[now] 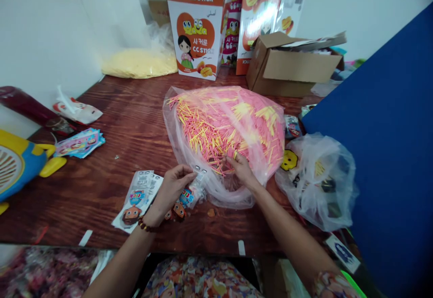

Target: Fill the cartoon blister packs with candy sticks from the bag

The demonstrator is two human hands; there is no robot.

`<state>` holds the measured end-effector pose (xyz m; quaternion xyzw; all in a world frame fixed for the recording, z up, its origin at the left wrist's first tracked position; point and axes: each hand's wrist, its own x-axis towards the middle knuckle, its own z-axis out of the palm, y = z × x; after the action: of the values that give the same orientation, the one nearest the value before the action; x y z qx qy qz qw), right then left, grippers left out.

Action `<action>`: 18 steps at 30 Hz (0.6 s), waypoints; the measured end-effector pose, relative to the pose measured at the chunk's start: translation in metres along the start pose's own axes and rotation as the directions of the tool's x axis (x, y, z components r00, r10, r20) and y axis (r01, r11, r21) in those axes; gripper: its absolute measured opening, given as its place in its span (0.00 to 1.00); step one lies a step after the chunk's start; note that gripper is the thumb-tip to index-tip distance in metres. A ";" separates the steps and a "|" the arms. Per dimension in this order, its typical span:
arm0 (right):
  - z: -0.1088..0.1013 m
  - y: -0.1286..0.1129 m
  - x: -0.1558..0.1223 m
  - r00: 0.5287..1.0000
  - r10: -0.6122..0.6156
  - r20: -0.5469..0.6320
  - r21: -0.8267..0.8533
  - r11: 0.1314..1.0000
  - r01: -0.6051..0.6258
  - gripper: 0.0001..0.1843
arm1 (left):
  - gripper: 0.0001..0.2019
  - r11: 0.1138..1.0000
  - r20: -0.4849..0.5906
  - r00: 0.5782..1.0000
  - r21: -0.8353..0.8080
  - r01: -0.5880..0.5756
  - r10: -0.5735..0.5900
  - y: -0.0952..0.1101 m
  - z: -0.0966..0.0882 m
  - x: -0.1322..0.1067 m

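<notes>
- Here, the left hand point(176, 184) pinches a small printed packet point(193, 190) between thumb and fingers, holding it just above the table point(118, 122), close to the mouth of the big clear bag point(203, 185).
- The right hand point(241, 167) reaches into that bag's opening, its fingers bent among the pink and yellow sticks point(223, 126). Whether it grips any of them cannot be told.
- The big clear bag lies in the middle of the table, bulging with the sticks, its open mouth turned toward the person.
- A bead bracelet point(146, 226) sits on the left wrist.
- A flat stack of printed packets point(137, 196) lies on the table just left of the left hand, partly under the wrist.
- To the right of the right forearm, a smaller clear bag point(318, 181) holds mixed items, a yellow face-shaped piece among them.
- Behind the big bag stand a tall orange and white box marked CC STICK point(198, 23) and an open brown cardboard box point(291, 63).
- A yellow filled bag point(140, 63) rests at the far left corner by the wall.
- At the left edge are a yellow and blue plastic toy point(16, 162) and a fanned pile of packets point(79, 142).
- A blue panel point(389, 131) fills the right side.
</notes>
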<state>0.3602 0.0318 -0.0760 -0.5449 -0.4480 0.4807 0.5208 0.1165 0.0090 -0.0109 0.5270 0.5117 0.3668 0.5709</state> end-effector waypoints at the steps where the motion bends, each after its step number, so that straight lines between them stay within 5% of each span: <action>1: 0.000 -0.007 -0.001 1.000 0.004 0.016 0.033 0.999 -0.004 0.15 | 0.14 1.000 0.013 1.000 0.009 -0.010 0.010 0.001 0.003 0.003; 4: 0.003 -0.035 -0.010 0.992 -0.044 0.119 0.025 0.999 0.042 0.15 | 0.14 0.998 0.082 0.996 0.055 -0.042 0.038 0.003 0.013 0.010; 7: 0.006 -0.061 -0.024 0.960 -0.134 0.247 -0.167 0.970 0.178 0.12 | 0.13 0.995 0.153 0.987 0.075 -0.064 0.052 0.006 0.023 0.016; 14: 0.012 -0.080 -0.035 0.871 -0.177 0.459 -0.621 0.637 0.456 0.10 | 0.14 0.978 0.267 0.959 0.151 -0.142 0.097 0.013 0.031 0.019; 18: 0.011 -0.083 -0.035 0.866 -0.136 0.481 -0.646 0.613 0.455 0.10 | 0.14 0.971 0.282 0.953 0.178 -0.162 0.107 0.012 0.031 0.018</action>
<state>0.3460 0.0034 0.0091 -0.5191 -0.7821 0.2586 0.2281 0.1518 0.0215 -0.0051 0.6603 0.4259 0.2766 0.5532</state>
